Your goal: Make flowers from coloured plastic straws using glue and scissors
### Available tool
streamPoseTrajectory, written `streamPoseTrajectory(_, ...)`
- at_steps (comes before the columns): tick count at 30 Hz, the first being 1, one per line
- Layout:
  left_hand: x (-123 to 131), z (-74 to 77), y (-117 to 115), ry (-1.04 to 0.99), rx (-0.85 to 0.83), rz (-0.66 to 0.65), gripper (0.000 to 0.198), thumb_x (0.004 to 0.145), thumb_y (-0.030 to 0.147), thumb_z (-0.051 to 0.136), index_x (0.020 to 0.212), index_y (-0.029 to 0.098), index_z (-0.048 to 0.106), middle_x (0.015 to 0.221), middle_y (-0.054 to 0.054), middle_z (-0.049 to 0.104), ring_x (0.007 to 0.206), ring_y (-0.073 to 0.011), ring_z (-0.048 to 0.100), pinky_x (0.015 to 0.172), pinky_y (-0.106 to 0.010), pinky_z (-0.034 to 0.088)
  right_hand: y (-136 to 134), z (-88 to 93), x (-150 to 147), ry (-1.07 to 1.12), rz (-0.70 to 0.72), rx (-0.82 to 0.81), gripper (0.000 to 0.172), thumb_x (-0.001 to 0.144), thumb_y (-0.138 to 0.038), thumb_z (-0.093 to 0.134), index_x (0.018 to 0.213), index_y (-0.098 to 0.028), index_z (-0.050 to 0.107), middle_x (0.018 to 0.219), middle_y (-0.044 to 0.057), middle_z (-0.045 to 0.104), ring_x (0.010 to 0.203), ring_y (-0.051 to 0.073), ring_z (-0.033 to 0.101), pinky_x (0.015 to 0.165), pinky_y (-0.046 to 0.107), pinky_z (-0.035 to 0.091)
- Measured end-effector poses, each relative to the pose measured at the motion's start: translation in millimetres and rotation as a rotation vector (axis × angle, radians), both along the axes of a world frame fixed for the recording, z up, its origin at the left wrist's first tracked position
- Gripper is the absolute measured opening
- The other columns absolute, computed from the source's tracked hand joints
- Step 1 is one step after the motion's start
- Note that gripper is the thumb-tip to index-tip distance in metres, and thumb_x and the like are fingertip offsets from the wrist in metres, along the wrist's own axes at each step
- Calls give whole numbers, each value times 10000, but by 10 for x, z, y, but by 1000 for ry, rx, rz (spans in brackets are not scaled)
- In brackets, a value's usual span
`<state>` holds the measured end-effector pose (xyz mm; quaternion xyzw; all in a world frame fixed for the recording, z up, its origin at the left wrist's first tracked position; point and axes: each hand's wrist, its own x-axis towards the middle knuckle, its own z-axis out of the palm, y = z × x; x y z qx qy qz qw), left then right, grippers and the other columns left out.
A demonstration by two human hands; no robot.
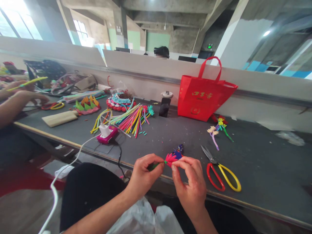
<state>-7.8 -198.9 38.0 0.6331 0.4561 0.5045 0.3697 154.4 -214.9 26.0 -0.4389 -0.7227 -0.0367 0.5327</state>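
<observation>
A pink flower [171,158], seemingly of pipe cleaners, is held between my two hands near the table's front edge. My left hand [147,170] pinches its green stem just below the head. The fingertips of my right hand [190,178] are closed on the pink petals from the right side. Behind the flower, a dark blue piece [178,152] with a shiny part lies on the table, partly hidden by my right hand. To the right of that hand rest scissors [217,167] with one red and one yellow handle loop, blades slightly apart.
Colourful pipe cleaners [131,117] lie beside a pink power block [107,135] with a white plug and trailing cable. A red bag [203,97] and dark phone-like object [165,106] stand behind. Finished flowers [220,125] lie right. Another person's hands [25,96] work at left.
</observation>
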Motion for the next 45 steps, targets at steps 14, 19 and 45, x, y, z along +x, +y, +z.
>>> streamPoseTrajectory(14, 5, -55, 258, -646, -430, -46, 189, 780, 345, 737, 775, 179, 648, 566, 57, 498, 454, -61, 375, 400, -183, 257, 99, -20, 125, 281, -51, -88, 138, 929, -239, 615, 1063, -214, 635, 1011, 54, 637, 946, 185, 610, 860, 332, 493)
streamPoseTrajectory(19, -2, -58, 666, -884, -530, -159, 147, 745, 227, 767, 802, 136, 667, 718, 0, 619, 587, -88, 571, 550, -199, 466, 370, -132, 152, 410, 21, -357, 166, 931, -345, 595, 995, -211, 668, 954, 51, 692, 860, 188, 664, 769, 307, 534)
streamPoseTrajectory(45, 350, -456, 2260, -776, -501, -279, 216, 762, 340, 698, 769, 190, 543, 462, 125, 306, 334, -32, 194, 346, -170, 95, 1802, -247, 284, 108, 36, -331, 150, 952, -255, 513, 967, -203, 653, 873, 40, 678, 751, 163, 645, 713, 284, 524)
